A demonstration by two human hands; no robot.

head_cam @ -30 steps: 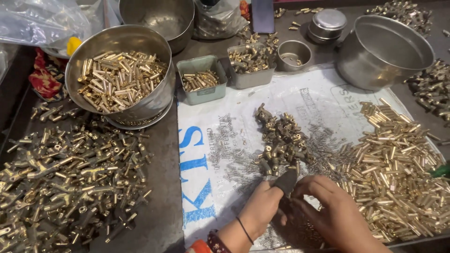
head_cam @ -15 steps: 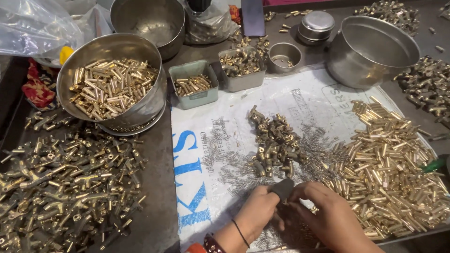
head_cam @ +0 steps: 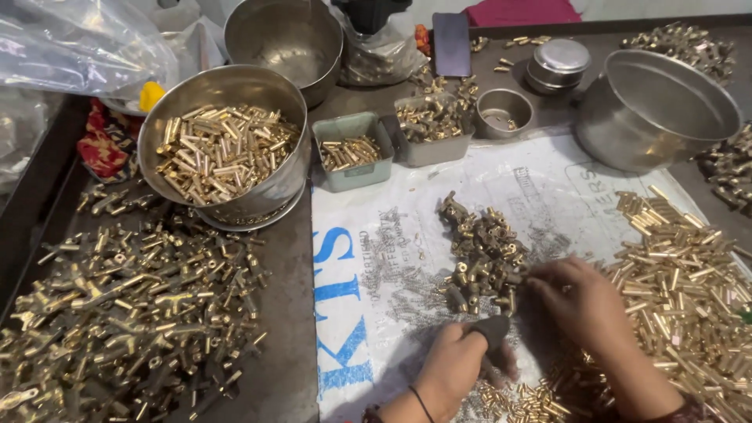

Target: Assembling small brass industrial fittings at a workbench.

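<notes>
1. While the left hand (head_cam: 454,364) curls shut around a small dark tool (head_cam: 493,329) low in the middle of the frame, its thumb presses on top, likely to keep the tool steady.
2. Just to the right, the right hand (head_cam: 583,301) reaches into a little heap of brass fittings (head_cam: 482,254) in the middle. Its fingers are bent and pinched together at the heap's edge, but I cannot tell if they have a piece yet.
3. Both hands work over a white printed sheet (head_cam: 392,266), which seems to be spread there so small bits stay together and show up well.
4. On the right lies a big pile of brass tubes (head_cam: 681,274), close by the right hand so it is easy to reach.
5. On the dark desk (head_cam: 290,313) at the left sits a wide pile of bigger brass parts (head_cam: 125,313).
6. In the upper left, a steel bowl (head_cam: 235,196) holds more tubes, and two small trays (head_cam: 352,153) beside it keep other pieces apart.
7. An empty steel pot (head_cam: 654,110) stands in the upper right.
</notes>
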